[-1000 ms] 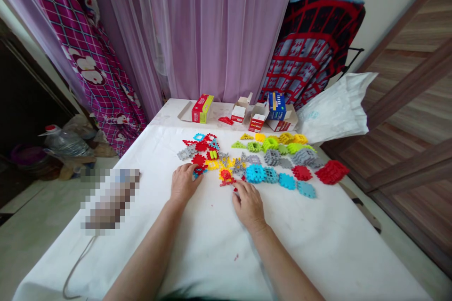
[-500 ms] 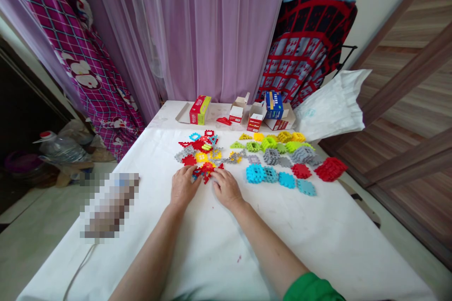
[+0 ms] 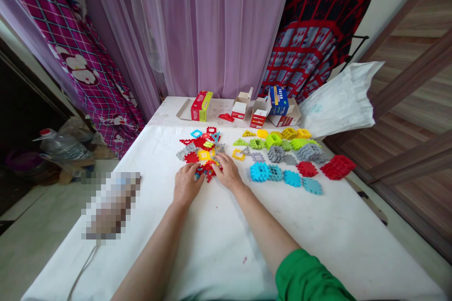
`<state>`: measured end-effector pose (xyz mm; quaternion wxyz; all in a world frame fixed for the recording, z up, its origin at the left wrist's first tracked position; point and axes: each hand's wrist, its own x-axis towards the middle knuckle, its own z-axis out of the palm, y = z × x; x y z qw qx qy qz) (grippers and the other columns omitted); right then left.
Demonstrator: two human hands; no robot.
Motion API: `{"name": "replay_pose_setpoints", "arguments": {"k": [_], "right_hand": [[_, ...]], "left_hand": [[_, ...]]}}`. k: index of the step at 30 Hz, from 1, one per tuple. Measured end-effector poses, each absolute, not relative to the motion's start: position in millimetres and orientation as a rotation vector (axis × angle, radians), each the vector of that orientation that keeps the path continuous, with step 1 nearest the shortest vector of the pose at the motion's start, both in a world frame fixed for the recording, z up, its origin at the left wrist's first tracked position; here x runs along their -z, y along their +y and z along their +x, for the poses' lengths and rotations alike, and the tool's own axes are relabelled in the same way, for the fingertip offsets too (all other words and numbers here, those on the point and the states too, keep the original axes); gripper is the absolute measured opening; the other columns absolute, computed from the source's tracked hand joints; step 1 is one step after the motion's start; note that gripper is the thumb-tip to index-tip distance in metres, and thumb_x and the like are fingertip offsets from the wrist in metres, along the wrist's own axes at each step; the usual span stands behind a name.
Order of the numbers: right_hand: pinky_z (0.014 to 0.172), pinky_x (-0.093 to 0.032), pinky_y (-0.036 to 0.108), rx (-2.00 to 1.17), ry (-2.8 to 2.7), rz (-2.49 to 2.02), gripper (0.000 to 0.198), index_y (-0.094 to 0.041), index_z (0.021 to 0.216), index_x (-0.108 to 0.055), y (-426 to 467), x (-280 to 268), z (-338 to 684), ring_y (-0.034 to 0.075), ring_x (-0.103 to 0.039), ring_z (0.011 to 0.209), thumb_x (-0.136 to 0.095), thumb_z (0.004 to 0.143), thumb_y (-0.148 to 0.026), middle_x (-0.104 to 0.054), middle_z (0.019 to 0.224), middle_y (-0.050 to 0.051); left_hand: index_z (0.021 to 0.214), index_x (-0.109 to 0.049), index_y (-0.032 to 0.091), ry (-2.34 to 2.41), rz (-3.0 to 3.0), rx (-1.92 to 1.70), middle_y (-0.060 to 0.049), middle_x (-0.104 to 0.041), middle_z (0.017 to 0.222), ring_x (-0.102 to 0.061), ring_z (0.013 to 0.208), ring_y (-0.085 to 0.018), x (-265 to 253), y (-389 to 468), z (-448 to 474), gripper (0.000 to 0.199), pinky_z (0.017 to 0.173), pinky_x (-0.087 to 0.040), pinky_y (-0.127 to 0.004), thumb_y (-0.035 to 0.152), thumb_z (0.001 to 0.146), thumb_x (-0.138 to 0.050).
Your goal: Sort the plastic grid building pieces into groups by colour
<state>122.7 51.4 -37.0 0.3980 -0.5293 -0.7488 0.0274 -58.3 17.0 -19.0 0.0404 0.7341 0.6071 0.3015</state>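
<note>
A mixed heap of notched plastic building pieces lies in front of me on the white cloth, with red pieces (image 3: 191, 157), a yellow square (image 3: 204, 155) and grey pieces (image 3: 186, 152) in it. My left hand (image 3: 186, 184) rests at the heap's near left edge, thumb and fingers apart, touching the red and blue pieces there. From the near right side my right hand (image 3: 228, 173) reaches over the heap with its fingers spread; its fingertips lie by grey and yellow pieces. The pieces under both hands are partly hidden.
Sorted by colour on the right are blue pieces (image 3: 259, 172), a red stack (image 3: 338, 167), green pieces (image 3: 273, 140) and yellow pieces (image 3: 289, 133). Small boxes (image 3: 202, 106) and a white bag (image 3: 339, 101) stand behind. A blurred object (image 3: 111, 207) lies left.
My right hand has moved forward over the heap, its fingers now more spread. My left hand stays at the near left edge. The view has shifted slightly.
</note>
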Motion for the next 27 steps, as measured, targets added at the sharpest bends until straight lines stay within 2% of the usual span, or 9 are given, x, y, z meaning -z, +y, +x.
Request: {"name": "replay_pose_setpoints", "arguments": {"k": [5, 8, 11, 15, 17, 22, 27], "right_hand": [[0.098, -0.050, 0.035, -0.085, -1.753, -1.264, 0.031, -0.018, 0.106, -0.070, 38, 31, 131, 0.021, -0.064, 0.106, -0.044, 0.090, -0.022, -0.071, 0.109, 0.010], [0.091, -0.053, 0.035, -0.099, -1.687, -1.298, 0.030, -0.019, 0.103, -0.071, 19, 31, 136, 0.021, -0.067, 0.097, -0.044, 0.090, -0.022, -0.074, 0.100, 0.009], [0.089, -0.054, 0.035, -0.114, -1.698, -1.296, 0.029, -0.020, 0.107, -0.070, 3, 29, 135, 0.021, -0.067, 0.096, -0.047, 0.091, -0.027, -0.074, 0.102, 0.009], [0.090, -0.053, 0.035, -0.148, -1.789, -1.274, 0.032, -0.021, 0.116, -0.066, -9, 22, 127, 0.021, -0.067, 0.097, -0.050, 0.091, -0.031, -0.073, 0.103, 0.009], [0.089, -0.053, 0.034, -0.156, -1.812, -1.265, 0.030, -0.021, 0.113, -0.067, -10, 19, 124, 0.020, -0.067, 0.095, -0.049, 0.091, -0.031, -0.073, 0.101, 0.008], [0.077, -0.053, 0.029, -0.218, -1.783, -1.266, 0.025, -0.021, 0.087, -0.070, -13, 17, 125, 0.018, -0.067, 0.080, -0.047, 0.092, -0.030, -0.072, 0.083, 0.006], [0.068, -0.051, 0.025, -0.327, -1.653, -1.350, 0.026, -0.020, 0.085, -0.068, -27, 20, 131, 0.017, -0.066, 0.073, -0.046, 0.091, -0.032, -0.072, 0.081, 0.006]], "left_hand": [[0.106, -0.067, 0.021, 1.799, 2.098, -1.137, -0.009, -0.071, 0.106, -0.065, 0.101, -0.024, 17, 17, -62, 0.029, 0.090, -0.050, -0.037, 0.041, 0.089, -0.055], [0.098, -0.068, 0.023, 1.832, 1.952, -1.163, -0.005, -0.074, 0.089, -0.068, 0.085, -0.020, 14, 14, -64, 0.028, 0.078, -0.051, -0.030, 0.041, 0.093, -0.047], [0.095, -0.069, 0.023, 1.805, 1.872, -1.143, -0.001, -0.074, 0.078, -0.067, 0.071, -0.016, 12, 11, -64, 0.029, 0.067, -0.049, -0.025, 0.041, 0.093, -0.046], [0.092, -0.071, 0.023, 1.633, 1.896, -1.126, 0.000, -0.075, 0.074, -0.067, 0.066, -0.014, 10, 7, -59, 0.029, 0.063, -0.049, -0.023, 0.042, 0.092, -0.049], [0.091, -0.071, 0.023, 1.572, 1.946, -1.080, 0.000, -0.075, 0.074, -0.067, 0.065, -0.013, 8, 5, -56, 0.029, 0.063, -0.049, -0.022, 0.041, 0.092, -0.049], [0.091, -0.072, 0.023, 1.490, 2.078, -0.993, 0.000, -0.075, 0.077, -0.068, 0.068, -0.013, 6, 3, -53, 0.026, 0.067, -0.050, -0.023, 0.038, 0.092, -0.050], [0.103, -0.069, 0.023, 1.480, 2.121, -1.069, -0.002, -0.075, 0.086, -0.068, 0.075, -0.014, 8, 6, -59, 0.024, 0.074, -0.053, -0.026, 0.037, 0.088, -0.057]]}}
